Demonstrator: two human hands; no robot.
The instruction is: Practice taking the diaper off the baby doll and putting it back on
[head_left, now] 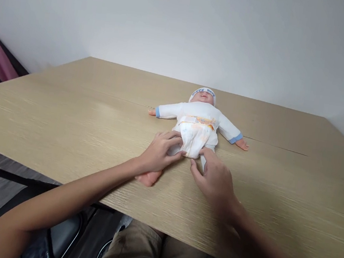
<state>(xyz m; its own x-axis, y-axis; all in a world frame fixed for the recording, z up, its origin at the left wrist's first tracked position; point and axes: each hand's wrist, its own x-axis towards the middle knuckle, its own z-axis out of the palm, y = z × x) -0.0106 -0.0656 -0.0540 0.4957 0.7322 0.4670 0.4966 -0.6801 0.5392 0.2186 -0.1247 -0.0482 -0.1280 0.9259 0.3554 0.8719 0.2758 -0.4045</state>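
White disposable diaper with an orange-patterned waistband lies across the lower body of a baby doll, just ahead of and between the two hands. Left hand touches the diaper's near side, its thumb and fingers parted; the doll's bare foot sticks out below that wrist. Right hand is at the opposite lower edge, thumb and index finger apart, beside a white-clad leg. Beyond both hands, the doll lies face up, blue-cuffed arms spread, its head in a white lettered cap. Beneath everything is a wood-grain table; khaki trousers show below the hands.
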